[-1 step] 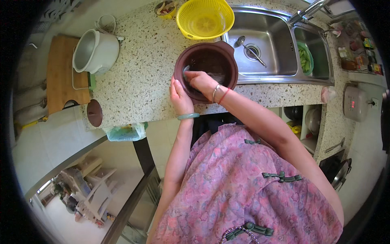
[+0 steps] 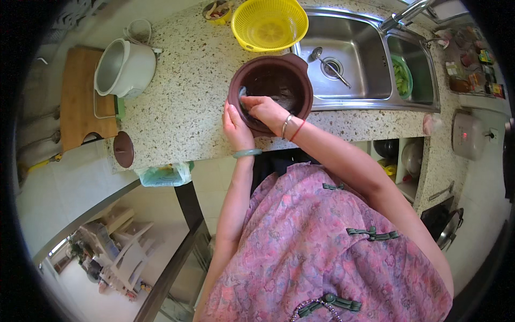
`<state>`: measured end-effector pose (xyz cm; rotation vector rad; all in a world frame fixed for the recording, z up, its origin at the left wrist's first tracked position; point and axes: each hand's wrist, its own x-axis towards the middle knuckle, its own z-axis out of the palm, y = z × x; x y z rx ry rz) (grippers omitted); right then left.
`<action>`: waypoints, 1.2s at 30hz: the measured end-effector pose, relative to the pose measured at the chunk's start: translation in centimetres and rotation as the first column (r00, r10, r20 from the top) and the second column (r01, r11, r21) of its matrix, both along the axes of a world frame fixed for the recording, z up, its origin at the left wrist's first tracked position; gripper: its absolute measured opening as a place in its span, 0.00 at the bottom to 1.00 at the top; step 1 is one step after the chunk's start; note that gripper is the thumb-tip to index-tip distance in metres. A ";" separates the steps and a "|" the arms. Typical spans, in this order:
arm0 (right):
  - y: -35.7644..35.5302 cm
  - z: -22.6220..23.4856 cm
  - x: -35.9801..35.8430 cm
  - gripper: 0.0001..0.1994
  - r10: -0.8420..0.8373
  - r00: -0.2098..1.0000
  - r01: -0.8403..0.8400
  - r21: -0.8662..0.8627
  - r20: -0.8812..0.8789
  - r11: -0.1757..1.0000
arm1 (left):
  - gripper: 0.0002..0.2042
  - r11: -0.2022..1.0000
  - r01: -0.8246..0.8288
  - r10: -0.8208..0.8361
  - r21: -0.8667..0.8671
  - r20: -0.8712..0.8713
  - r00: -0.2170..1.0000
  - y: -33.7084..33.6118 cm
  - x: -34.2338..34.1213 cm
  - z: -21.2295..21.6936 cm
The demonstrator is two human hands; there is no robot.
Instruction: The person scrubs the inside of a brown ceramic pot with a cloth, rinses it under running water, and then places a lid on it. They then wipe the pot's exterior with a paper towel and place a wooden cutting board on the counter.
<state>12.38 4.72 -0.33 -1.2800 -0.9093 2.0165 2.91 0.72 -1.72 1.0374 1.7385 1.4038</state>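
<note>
A dark brown clay pot (image 2: 307, 86) stands on the speckled counter near the sink, with a little liquid glinting inside. My left hand (image 2: 236, 129) grips its near-left outer wall, fingers against the side and rim. Inside the pot, my right hand (image 2: 266, 114) has its fingers closed and pressed to the left inner wall. A small grey-blue piece (image 2: 243, 91) pokes out beyond those fingertips; whether it is a cloth or a scrubbing pad I cannot tell.
Behind the pot sits a yellow colander (image 2: 263, 45). A ladle (image 2: 332, 70) lies in the steel sink (image 2: 370, 80), and greens fill a green basket (image 2: 410, 86) in the smaller basin. Leftward are a white cooker pot (image 2: 134, 70), a wooden board (image 2: 80, 107) and a brown lid (image 2: 123, 149).
My right hand has shifted slightly along the pot's inner wall, and more of the grey-blue piece shows. The left hand keeps its hold.
</note>
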 end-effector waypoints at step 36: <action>-0.7 1.1 -0.2 0.24 -0.007 0.999 0.007 0.011 0.041 1.000 | 0.20 0.968 0.163 -0.236 -0.189 -0.484 0.842 1.6 -2.8 1.7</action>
